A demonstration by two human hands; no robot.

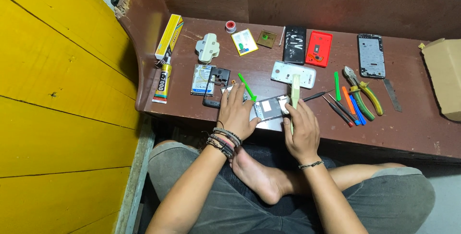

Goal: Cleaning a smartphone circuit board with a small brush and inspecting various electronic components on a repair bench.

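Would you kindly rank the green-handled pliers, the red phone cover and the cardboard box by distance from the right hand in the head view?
From the right hand:
1. Green-handled pliers, just to its right.
2. Red phone cover, farther back on the table.
3. Cardboard box, at the far right edge.

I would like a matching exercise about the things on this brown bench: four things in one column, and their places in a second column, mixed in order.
Things:
1. red phone cover
2. glue tube
3. pliers
4. cardboard box

Places:
A. far right edge of the bench
B. far left, beside the yellow box
C. back row, right of the black cover
D. right of the small screwdrivers

Pairs: 1-C, 2-B, 3-D, 4-A
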